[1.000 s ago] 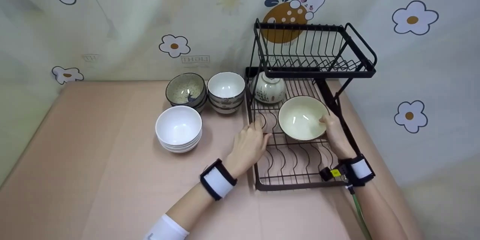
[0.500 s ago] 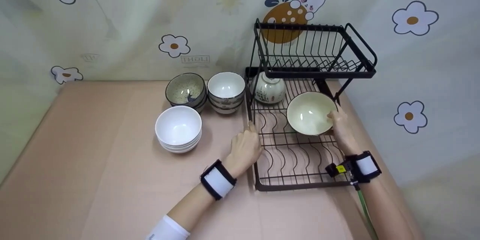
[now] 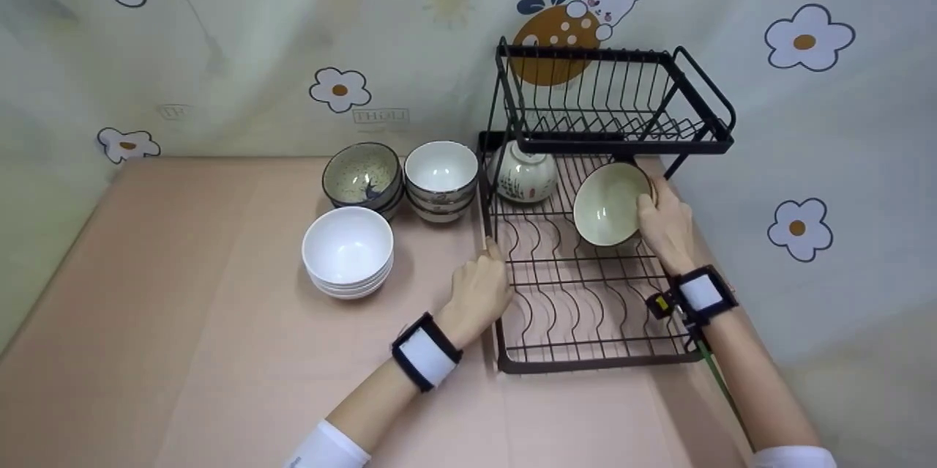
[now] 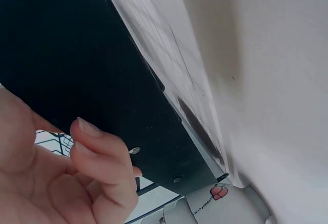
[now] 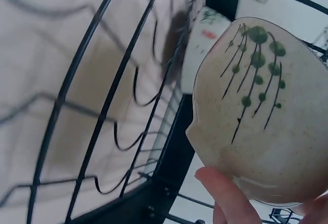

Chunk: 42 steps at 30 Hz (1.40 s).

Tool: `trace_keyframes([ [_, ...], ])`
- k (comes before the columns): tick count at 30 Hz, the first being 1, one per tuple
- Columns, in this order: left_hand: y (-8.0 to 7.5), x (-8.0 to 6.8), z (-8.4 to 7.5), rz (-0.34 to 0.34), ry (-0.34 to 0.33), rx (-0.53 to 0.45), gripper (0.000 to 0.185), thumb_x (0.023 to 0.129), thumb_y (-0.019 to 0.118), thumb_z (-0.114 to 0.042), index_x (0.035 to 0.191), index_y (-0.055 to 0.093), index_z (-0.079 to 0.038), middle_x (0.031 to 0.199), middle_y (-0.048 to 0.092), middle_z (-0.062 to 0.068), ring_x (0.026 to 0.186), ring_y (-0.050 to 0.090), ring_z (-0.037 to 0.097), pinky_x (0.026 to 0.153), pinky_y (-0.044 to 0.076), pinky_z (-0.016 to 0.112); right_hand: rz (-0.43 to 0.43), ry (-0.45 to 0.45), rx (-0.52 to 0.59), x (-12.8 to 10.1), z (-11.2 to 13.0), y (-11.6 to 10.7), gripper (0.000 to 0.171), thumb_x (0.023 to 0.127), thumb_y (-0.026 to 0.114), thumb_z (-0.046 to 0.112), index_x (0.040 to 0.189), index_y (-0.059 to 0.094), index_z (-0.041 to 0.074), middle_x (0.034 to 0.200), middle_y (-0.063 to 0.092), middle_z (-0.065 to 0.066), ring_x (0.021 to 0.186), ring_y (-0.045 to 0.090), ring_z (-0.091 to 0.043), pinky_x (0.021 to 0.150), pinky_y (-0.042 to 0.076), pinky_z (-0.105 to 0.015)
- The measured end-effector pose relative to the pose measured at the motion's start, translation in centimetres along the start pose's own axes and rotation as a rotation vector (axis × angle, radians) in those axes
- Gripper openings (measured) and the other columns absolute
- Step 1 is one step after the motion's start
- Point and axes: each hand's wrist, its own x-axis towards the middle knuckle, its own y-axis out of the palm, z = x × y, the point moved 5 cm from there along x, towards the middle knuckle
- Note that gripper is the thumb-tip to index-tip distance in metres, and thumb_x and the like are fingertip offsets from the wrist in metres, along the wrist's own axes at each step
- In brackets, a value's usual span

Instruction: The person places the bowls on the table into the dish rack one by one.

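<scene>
My right hand [image 3: 667,226] grips a cream bowl [image 3: 609,206] by its right rim, above the lower tier of the black dish rack [image 3: 571,364]. The bowl is tilted, its inside facing left and up. In the right wrist view, the held bowl's outside [image 5: 261,111] shows green dots on dark stems, with fingers at its lower edge. My left hand [image 3: 476,296] holds the rack's left side rail; in the left wrist view, curled fingers [image 4: 105,157] lie against the dark side panel [image 4: 97,70]. A patterned bowl [image 3: 527,175] sits upside down at the rack's back left.
Left of the rack stand stacked white bowls [image 3: 348,248], brown-grey bowls [image 3: 364,179] and white patterned bowls [image 3: 442,175]. The rack's upper tier [image 3: 622,142] overhangs the rear of the lower tier. A printed cloth wall [image 3: 241,36] rises behind the table.
My right hand has moved back and to the right with the cream bowl, which has tilted further. The left hand's fingers have closed at the rack's side, then stayed still.
</scene>
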Motion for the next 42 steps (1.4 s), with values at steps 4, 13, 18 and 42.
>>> trace_keyframes([
  [4, 0.0, -0.1, 0.0, -0.004, 0.009, 0.01, 0.063, 0.075, 0.07, -0.015, 0.124, 0.047, 0.017, 0.074, 0.066, 0.011, 0.053, 0.062, 0.023, 0.042, 0.049, 0.03, -0.058, -0.062, -0.046, 0.8, 0.1, 0.3, 0.048, 0.092, 0.037, 0.022, 0.138, 0.045, 0.012, 0.117, 0.061, -0.029, 0.094, 0.06, -0.047, 0.081, 0.049, -0.06],
  [13, 0.2, 0.1, 0.0, 0.035, -0.011, -0.014, 0.061, 0.077, 0.066, -0.012, 0.127, 0.044, 0.017, 0.073, 0.066, 0.012, 0.053, 0.061, 0.024, 0.042, 0.048, 0.03, -0.12, -0.148, -0.234, 2.0, 0.5, 0.8, 0.048, 0.091, 0.042, 0.026, 0.139, 0.043, 0.02, 0.059, 0.044, -0.01, 0.05, 0.043, -0.026, 0.042, 0.035, -0.032],
  [18, 0.3, 0.1, 0.0, 0.034, -0.02, -0.02, 0.06, 0.077, 0.065, -0.01, 0.126, 0.045, 0.017, 0.075, 0.067, 0.012, 0.054, 0.062, 0.025, 0.042, 0.048, 0.031, -0.114, -0.153, -0.313, 2.6, 0.6, 1.0, 0.051, 0.091, 0.043, 0.031, 0.141, 0.039, 0.019, 0.088, 0.055, -0.03, 0.068, 0.054, -0.041, 0.054, 0.046, -0.048],
  [42, 0.2, 0.1, -0.3, -0.083, 0.02, 0.067, 0.055, 0.074, 0.066, -0.01, 0.12, 0.051, 0.017, 0.076, 0.067, 0.013, 0.051, 0.061, 0.022, 0.04, 0.047, 0.029, -0.274, -0.474, -0.619, 4.4, 1.5, 2.5, 0.066, 0.081, 0.064, 0.027, 0.14, 0.035, 0.027, 0.097, 0.049, -0.04, 0.083, 0.053, -0.049, 0.043, 0.05, -0.049],
])
